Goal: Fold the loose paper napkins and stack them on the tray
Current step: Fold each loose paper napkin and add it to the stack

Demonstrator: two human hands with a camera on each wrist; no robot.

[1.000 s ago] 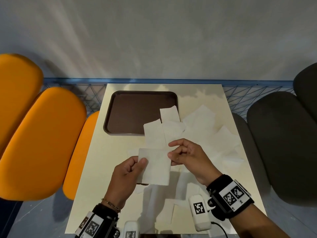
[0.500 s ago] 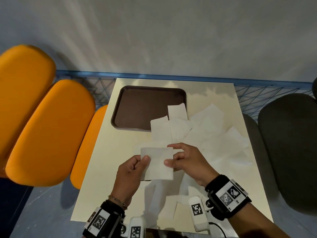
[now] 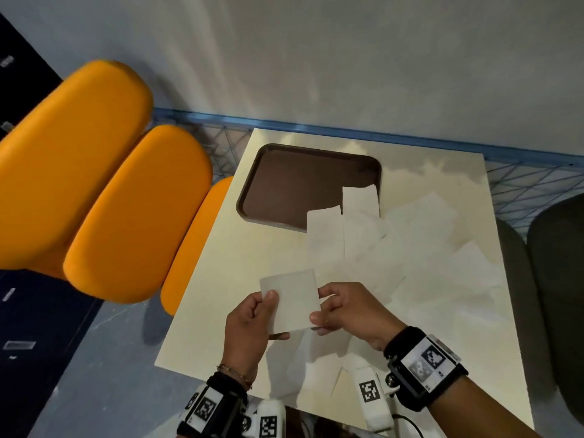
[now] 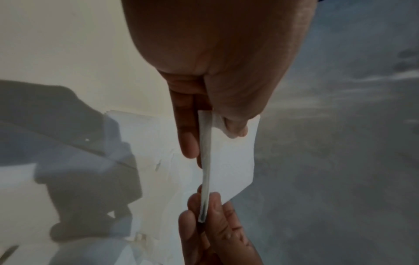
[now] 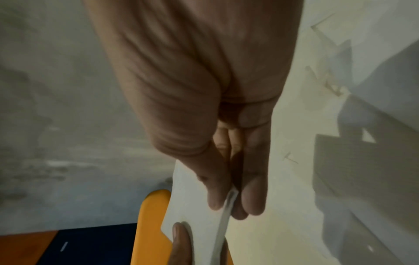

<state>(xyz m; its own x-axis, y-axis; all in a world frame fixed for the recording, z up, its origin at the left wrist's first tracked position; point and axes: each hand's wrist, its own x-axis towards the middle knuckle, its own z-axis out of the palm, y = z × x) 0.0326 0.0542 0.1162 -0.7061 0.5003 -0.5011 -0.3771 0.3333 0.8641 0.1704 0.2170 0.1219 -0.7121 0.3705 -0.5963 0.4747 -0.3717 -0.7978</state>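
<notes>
A folded white napkin [image 3: 292, 300] hangs above the near part of the cream table [image 3: 221, 279], held between both hands. My left hand [image 3: 252, 317] pinches its left edge with thumb on top. My right hand [image 3: 344, 308] pinches its right edge. The left wrist view shows the napkin [image 4: 231, 161] edge-on with its layers together, and the right wrist view shows the napkin [image 5: 192, 202] between thumb and fingers. A dark brown tray [image 3: 294, 181] lies at the table's far left. Several loose napkins [image 3: 410, 248] lie spread to its right, two overlapping its near right corner.
Orange padded seats [image 3: 104, 197] stand left of the table and a grey seat [image 3: 559, 263] stands at the right. A blue wire rack [image 3: 531, 181] runs behind the table under a grey wall. More napkins [image 3: 316, 368] lie under my hands.
The held napkin looks shorter and squarer than a second ago. Both hands keep their pinch on it. The head view has swung so the table sits farther right.
</notes>
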